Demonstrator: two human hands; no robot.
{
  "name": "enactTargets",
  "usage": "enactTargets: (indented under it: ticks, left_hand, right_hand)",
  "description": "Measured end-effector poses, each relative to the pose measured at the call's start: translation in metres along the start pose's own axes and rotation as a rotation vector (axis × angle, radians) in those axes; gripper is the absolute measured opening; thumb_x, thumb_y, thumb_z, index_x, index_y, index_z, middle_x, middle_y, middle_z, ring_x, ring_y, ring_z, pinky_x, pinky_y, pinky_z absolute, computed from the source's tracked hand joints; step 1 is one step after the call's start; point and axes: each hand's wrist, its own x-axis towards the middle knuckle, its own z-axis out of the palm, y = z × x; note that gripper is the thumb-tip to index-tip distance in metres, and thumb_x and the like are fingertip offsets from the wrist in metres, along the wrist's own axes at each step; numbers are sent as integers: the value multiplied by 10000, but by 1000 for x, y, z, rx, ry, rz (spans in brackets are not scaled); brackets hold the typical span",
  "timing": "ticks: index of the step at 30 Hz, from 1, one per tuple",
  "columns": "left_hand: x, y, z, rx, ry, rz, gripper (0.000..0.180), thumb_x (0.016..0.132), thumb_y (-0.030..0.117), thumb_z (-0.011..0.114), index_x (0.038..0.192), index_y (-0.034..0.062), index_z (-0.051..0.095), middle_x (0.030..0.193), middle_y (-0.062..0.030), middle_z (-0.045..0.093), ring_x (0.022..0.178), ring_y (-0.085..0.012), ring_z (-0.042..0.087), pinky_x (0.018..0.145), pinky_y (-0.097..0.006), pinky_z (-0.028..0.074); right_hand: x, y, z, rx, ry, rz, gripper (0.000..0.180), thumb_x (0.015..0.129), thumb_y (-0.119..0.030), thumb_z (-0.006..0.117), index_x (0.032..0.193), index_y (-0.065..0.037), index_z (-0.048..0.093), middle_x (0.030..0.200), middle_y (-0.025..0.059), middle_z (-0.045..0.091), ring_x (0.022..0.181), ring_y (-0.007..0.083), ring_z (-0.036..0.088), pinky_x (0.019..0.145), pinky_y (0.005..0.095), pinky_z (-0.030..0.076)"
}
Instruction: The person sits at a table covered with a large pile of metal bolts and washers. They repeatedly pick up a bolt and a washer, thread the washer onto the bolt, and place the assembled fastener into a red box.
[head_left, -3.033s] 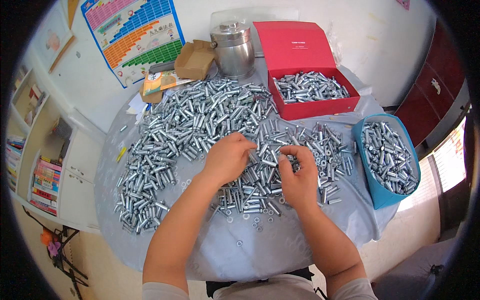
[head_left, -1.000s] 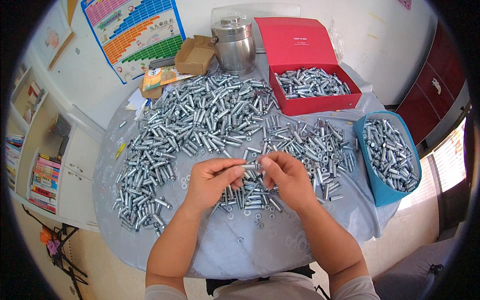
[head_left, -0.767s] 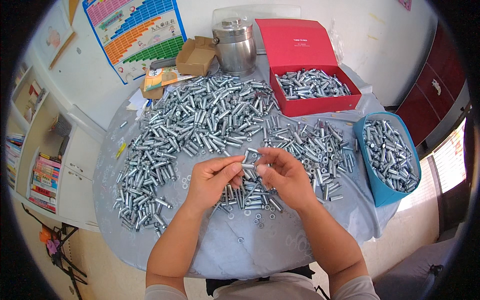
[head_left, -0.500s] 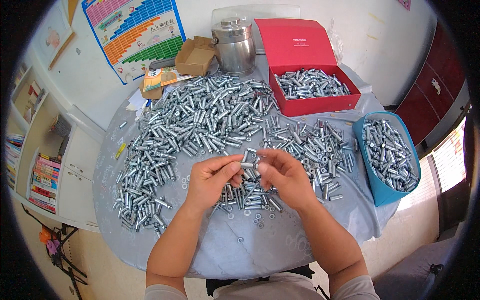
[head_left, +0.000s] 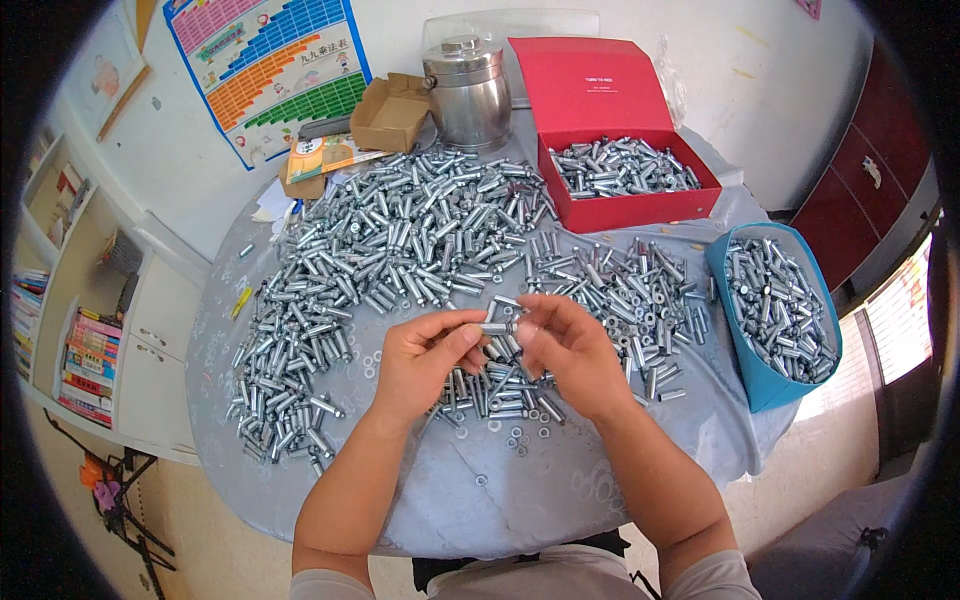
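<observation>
Between my two hands lies a silvery sleeve anchor bolt point(head_left: 496, 329), held level above the table. My left hand point(head_left: 425, 358) pinches one end of it between thumb and fingers. The other end sits in the fingertips of my right hand point(head_left: 572, 352), which cover it in part. Beneath and beyond the hands spreads a large heap of similar anchor bolts point(head_left: 420, 215). To the right is a looser pile of bolts, nuts and washers point(head_left: 625, 290). Several loose nuts point(head_left: 516, 437) lie on the cloth just in front of my hands.
A red box point(head_left: 640, 212) with its lid raised holds more bolts at the back right. At the right edge stands a blue bin point(head_left: 778, 390) full of them. A steel pot point(head_left: 468, 100) and a small cardboard box point(head_left: 390, 112) stand behind the heap on the grey tablecloth point(head_left: 440, 510).
The fingers of my right hand have shifted slightly around the bolt's end. My left hand and the piles look the same.
</observation>
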Motion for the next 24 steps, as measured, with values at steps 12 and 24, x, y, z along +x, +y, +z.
enactTargets:
  ticks: [12, 24]
  left_hand:
    - [1, 0, 1, -4, -9, -1, 192, 923, 85, 621, 1082, -17, 658, 859, -98, 696, 697, -135, 659, 614, -261, 551]
    - [2, -2, 1, -43, 5, 4, 133, 922, 90, 624, 1013, -6, 633, 834, -104, 693, 664, -147, 664, 586, -267, 555]
  right_hand:
    - [3, 14, -2, -117, -30, -99, 241, 937, -105, 613, 1144, 16, 591, 919, 59, 629, 636, 81, 555, 558, 226, 459]
    - [0, 3, -1, -30, -30, 36, 139, 926, -67, 618, 1046, 2, 607, 806, 35, 624, 647, 89, 574, 569, 234, 472]
